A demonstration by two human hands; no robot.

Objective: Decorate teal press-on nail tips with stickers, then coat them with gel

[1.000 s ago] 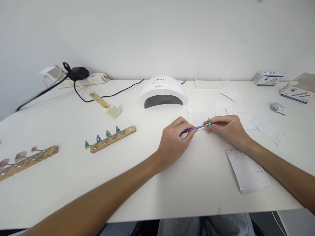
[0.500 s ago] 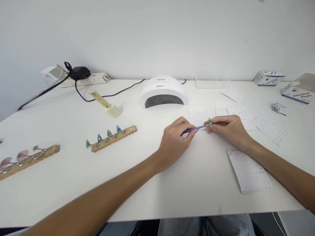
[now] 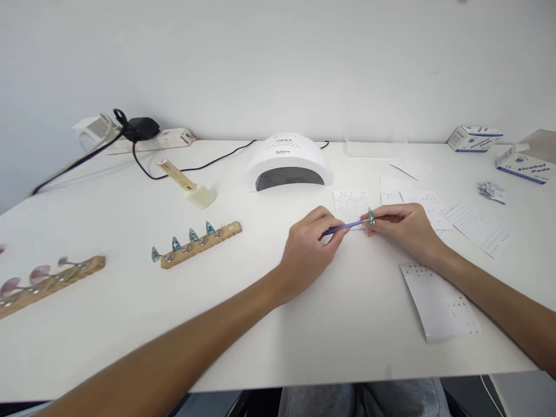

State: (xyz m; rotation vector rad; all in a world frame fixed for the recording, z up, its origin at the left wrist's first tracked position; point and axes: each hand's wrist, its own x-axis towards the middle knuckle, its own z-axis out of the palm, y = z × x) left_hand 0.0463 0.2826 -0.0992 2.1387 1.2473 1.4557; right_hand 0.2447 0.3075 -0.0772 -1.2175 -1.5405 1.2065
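Note:
My left hand (image 3: 310, 249) is closed in a pinch around a slim blue-purple tool (image 3: 341, 227); whether it is a brush or tweezers I cannot make out. Its thin tip reaches a teal-green press-on nail (image 3: 371, 216) with small shiny spots. That nail stands pointed end up between the fingertips of my right hand (image 3: 406, 229). Below both hands' meeting point, a white sticker sheet (image 3: 350, 201) is partly covered. On the left, several similar teal nails (image 3: 193, 235) stand on a wooden holder strip (image 3: 202, 249) with metal discs.
A white nail lamp (image 3: 286, 153) stands at the back. A pale bottle with a gold cap (image 3: 200, 196) lies left. Pink nails sit on another wooden strip (image 3: 93, 265). Sticker sheets (image 3: 438, 301), small packets (image 3: 492, 191) and an alcohol pads box (image 3: 525, 167) are right. A black cable (image 3: 217, 160) crosses behind.

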